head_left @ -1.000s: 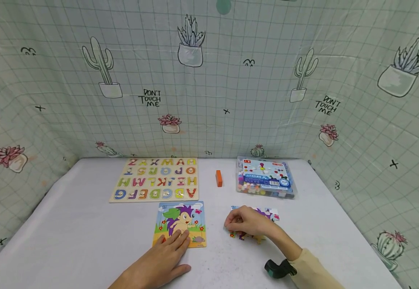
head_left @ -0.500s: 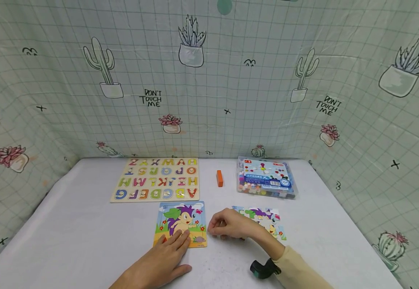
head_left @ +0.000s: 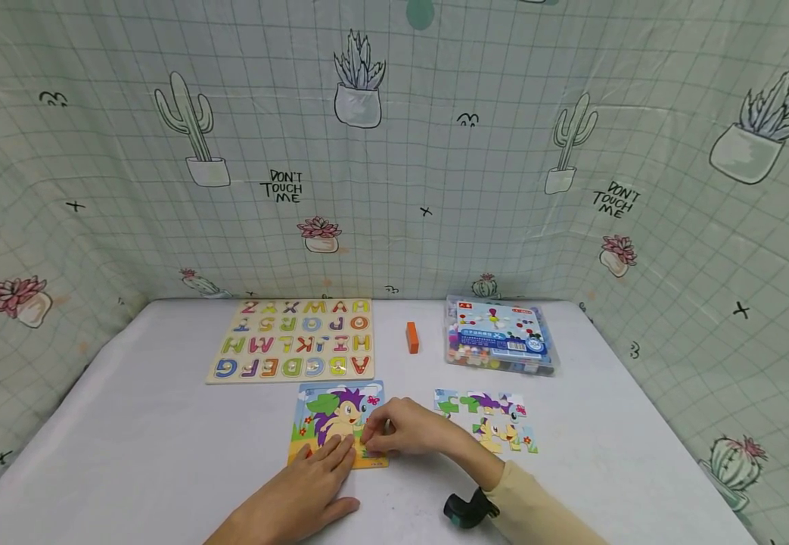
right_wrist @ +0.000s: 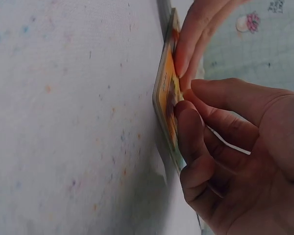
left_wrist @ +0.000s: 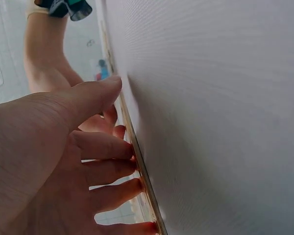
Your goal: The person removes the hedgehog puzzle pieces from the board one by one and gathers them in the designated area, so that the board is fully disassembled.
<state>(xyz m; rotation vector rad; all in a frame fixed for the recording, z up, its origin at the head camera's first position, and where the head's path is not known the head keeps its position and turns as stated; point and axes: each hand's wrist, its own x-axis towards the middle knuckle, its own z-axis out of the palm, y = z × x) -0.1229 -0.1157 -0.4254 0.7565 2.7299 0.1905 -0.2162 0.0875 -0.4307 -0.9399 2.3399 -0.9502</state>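
While our flat left hand (head_left: 305, 484) steadied the colourful hedgehog puzzle board (head_left: 340, 421) on the white table (head_left: 163, 454), our right hand (head_left: 401, 433) had crossed from the loose jigsaw pieces (head_left: 489, 421), fingers curled pinching a small piece against the board's lower right corner.

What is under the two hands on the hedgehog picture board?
The left hand lies flat on the square hedgehog puzzle board, covering its lower left part. The right hand has curled fingers at the lower right corner; whether a piece sits under them is hidden.
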